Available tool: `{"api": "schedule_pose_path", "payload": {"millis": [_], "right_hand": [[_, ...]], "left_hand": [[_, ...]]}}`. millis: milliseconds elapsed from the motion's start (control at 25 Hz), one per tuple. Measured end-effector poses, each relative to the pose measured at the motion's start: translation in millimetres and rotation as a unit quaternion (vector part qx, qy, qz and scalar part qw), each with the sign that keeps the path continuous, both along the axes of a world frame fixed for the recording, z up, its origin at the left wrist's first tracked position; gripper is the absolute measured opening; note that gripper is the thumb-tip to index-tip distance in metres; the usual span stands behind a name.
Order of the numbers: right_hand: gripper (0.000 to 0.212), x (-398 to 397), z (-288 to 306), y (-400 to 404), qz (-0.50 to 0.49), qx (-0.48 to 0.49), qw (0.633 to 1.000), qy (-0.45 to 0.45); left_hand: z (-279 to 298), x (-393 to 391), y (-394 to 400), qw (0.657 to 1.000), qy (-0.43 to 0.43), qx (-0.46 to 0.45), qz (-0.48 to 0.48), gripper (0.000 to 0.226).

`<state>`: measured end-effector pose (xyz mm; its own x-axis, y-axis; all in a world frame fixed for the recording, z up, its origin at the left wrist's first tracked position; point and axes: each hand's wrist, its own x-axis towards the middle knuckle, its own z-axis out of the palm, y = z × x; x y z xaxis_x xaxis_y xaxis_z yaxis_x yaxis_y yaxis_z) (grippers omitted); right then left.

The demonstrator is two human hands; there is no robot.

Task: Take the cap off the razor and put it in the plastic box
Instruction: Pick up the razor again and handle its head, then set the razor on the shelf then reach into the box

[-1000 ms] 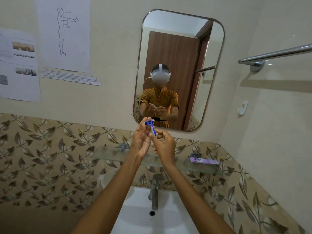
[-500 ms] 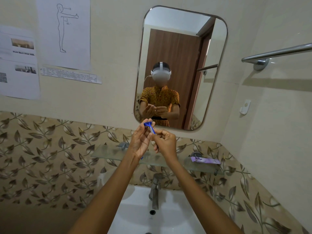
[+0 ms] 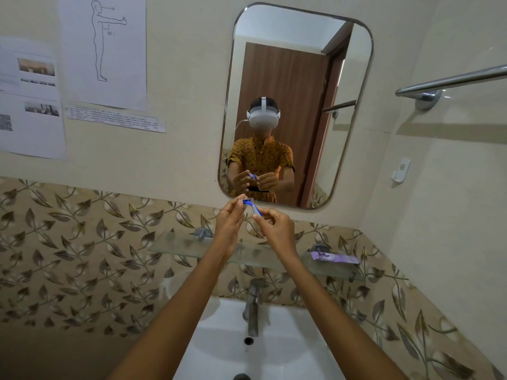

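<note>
The blue disposable razor is pinched at both ends over the sink: right hand clamped on the handle, left hand fingertips closed on the head, where the clear cap sits. Light, stiff, slick plastic, I'd guess. Grab the cap's edges, away from the blade side. No plastic box visible.

Colours and patterns over my sink

At 12 o'clock from my hands I see a blue razor with a pale grey grip. The tile band running from 9 to 3 o'clock is tan with brown and cream leaf vines; the wall above it is plain cream. At 6 o'clock the basin is white. At 3 o'clock a purple packet lies on the greenish glass shelf. The mirror shows a brown door and an orange patterned shirt.
</note>
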<state>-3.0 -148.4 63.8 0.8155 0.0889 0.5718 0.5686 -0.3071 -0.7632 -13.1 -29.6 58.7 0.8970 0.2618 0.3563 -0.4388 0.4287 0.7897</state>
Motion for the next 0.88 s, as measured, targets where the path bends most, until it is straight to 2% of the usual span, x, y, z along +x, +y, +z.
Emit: {"api": "schedule_pose_path", "payload": {"millis": [120, 240, 280, 360, 440, 520, 600, 720, 880], "right_hand": [[0.018, 13.4, 3.7, -12.5, -0.04, -0.041, 0.998, -0.036], [0.016, 30.5, 3.7, -28.2, -0.066, -0.105, 0.991, -0.041], [0.016, 36.6, 1.1, -34.7, -0.077, -0.13, 0.988, -0.042], [0.018, 48.2, -7.5, -47.3, -0.101, -0.166, 0.981, -0.027], [0.019, 57.1, -20.0, -59.4, -0.131, -0.232, 0.964, -0.022], [0.02, 68.6, -33.8, -66.9, -0.151, -0.321, 0.935, -0.026], [0.021, 76.1, -46.8, -71.7, -0.162, -0.403, 0.9, -0.018], [0.02, 87.8, -65.0, -72.8, -0.157, -0.478, 0.864, -0.011], [0.017, 95.8, -71.2, -66.9, -0.141, -0.478, 0.867, -0.009]], "left_hand": [[-1.9, -0.9, 0.7, 0.985, 0.017, 0.156, 0.076, 0.033], [-7.3, 2.1, 6.0, 0.95, 0.018, 0.275, 0.144, 0.04], [-10.6, 3.1, 10.4, 0.922, 0.022, 0.335, 0.193, 0.041], [-20.7, 3.7, 23.5, 0.824, 0.033, 0.477, 0.304, 0.04], [-31.8, 2.4, 36.4, 0.733, 0.034, 0.571, 0.369, 0.042], [-41.8, 2.3, 48.1, 0.663, 0.039, 0.631, 0.401, 0.046], [-48.8, 3.0, 57.8, 0.615, 0.059, 0.678, 0.398, 0.05], [-57.3, 5.6, 72.4, 0.577, 0.101, 0.71, 0.392, 0.053], [-62.1, 6.4, 86.3, 0.564, 0.126, 0.712, 0.399, 0.053]]}}
